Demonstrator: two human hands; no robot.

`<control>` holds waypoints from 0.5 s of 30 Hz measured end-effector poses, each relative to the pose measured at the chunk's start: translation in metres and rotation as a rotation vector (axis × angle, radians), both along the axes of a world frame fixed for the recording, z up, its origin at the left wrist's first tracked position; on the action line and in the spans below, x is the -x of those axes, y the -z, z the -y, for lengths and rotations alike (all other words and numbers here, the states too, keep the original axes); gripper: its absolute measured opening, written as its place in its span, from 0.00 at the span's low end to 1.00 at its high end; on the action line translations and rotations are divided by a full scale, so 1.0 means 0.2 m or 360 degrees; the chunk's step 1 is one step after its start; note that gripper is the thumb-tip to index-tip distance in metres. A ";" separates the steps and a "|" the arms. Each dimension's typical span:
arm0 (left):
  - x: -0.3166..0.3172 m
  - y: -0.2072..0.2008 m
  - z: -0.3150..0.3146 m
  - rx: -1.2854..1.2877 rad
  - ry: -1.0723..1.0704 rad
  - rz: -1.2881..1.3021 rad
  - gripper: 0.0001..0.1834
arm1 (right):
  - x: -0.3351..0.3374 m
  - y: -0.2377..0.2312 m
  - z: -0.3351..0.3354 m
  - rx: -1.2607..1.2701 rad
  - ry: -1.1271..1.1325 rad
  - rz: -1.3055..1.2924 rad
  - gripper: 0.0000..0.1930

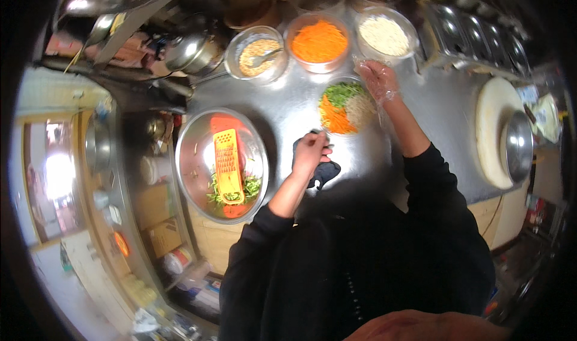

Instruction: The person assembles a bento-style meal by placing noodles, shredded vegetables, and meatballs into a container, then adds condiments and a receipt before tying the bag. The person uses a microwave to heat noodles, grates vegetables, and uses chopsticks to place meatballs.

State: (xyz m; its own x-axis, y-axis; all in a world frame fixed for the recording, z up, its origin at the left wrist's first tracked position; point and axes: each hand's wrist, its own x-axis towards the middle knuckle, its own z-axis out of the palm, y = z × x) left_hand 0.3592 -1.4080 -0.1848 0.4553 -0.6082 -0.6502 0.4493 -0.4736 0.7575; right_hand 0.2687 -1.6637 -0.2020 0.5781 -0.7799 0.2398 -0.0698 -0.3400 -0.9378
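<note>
Only got the head view, looking straight down over a steel counter point(433, 100).

Starting with the main thing: a clear bowl point(345, 79), sitting on the counter between both hands, loaded with green shreds point(344, 91), orange shreds point(338, 121) and pale tan shreds point(359, 110) in separate patches.

Right hand point(380, 81) in a clear, crinkly plastic glove, up past the far right side of that bowl, near the tub of white shreds point(386, 35). Can't really tell if pinched together or a bit apart at the fingertips, too small and shiny.

Left hand point(312, 153) bare, just on the near side of the bowl, right over a dark cloth-like bundle point(326, 173). Loosely curled at the fingers, but can't tell if gripping any of the dark stuff or just resting there.

Along the back, next to the white shreds: a tub of orange shreds point(318, 41), then a tub of light brown bits point(255, 53) with a spoon in it. Off to the left, a big steel basin point(187, 178) with a yellow grater point(227, 163) and more green shreds inside. Over on the right, a round white board point(488, 133) with a steel bowl point(520, 145) partly over it.
</note>
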 end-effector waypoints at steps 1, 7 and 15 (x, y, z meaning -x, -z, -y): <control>-0.02 0.00 0.04 0.0029 -0.0023 -0.0111 0.11 | -0.07 -0.03 -0.01 0.0056 -0.0018 0.0066 0.11; -0.10 -0.02 0.02 0.0121 -0.0449 -0.0041 0.08 | -0.45 -0.22 0.01 0.0483 -0.0265 -0.0177 0.17; -0.10 0.02 0.16 0.0087 -0.0069 -0.0095 0.09 | -1.10 -0.33 -0.13 0.1110 -0.0288 -0.1362 0.20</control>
